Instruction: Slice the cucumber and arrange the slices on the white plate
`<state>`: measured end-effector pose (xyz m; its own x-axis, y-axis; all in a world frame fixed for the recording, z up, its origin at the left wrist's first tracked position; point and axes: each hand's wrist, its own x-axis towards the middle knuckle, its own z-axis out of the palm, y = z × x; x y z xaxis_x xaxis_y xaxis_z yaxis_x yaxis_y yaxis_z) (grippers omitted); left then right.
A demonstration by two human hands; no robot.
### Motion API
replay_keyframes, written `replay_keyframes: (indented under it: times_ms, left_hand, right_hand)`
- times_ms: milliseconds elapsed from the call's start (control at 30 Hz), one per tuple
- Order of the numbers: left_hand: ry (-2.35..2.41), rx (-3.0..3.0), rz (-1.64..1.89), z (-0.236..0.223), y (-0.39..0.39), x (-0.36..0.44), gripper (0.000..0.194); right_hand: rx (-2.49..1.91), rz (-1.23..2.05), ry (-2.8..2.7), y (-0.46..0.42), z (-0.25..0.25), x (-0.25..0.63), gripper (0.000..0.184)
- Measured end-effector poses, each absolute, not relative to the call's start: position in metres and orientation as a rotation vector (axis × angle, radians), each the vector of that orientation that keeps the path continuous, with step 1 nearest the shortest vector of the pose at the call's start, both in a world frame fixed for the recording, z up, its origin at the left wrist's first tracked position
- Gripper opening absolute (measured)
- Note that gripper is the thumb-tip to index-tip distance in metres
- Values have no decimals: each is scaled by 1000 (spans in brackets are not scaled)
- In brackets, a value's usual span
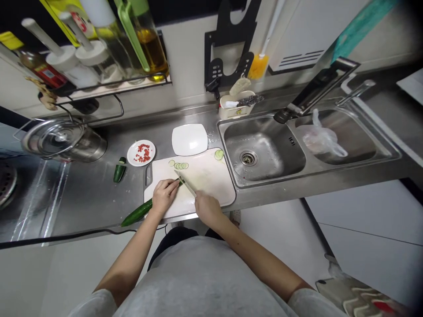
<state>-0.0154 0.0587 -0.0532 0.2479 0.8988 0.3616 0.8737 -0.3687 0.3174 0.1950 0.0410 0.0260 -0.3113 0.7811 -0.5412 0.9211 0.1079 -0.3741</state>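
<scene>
A long green cucumber (138,213) lies slantwise across the left front edge of the white cutting board (211,176). My left hand (164,195) is closed over its upper part, fingers bent near the cut end. In my right hand (207,209) is the handle of a kitchen knife (187,185), whose blade stands against the cucumber just beside my left fingertips. Thin cucumber slices (181,166) lie in a row beyond the blade, and more slices (218,154) sit at the board's far right corner. The far end of the cucumber is partly hidden by my fingers.
Behind the board is a white square plate (189,139); left of it, a small plate (132,154) holds chopped red bits. A short cucumber piece (120,170) and a steel pot (86,147) are further left. The sink (264,149) borders the board's right side.
</scene>
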Motion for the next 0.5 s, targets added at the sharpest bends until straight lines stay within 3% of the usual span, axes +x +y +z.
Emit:
replay_keyframes:
  times_ms: [500]
  left_hand:
    - [1770, 2432, 720, -53, 59, -16, 23]
  right_hand:
    - [1626, -1016, 2155, 39, 34, 188, 30]
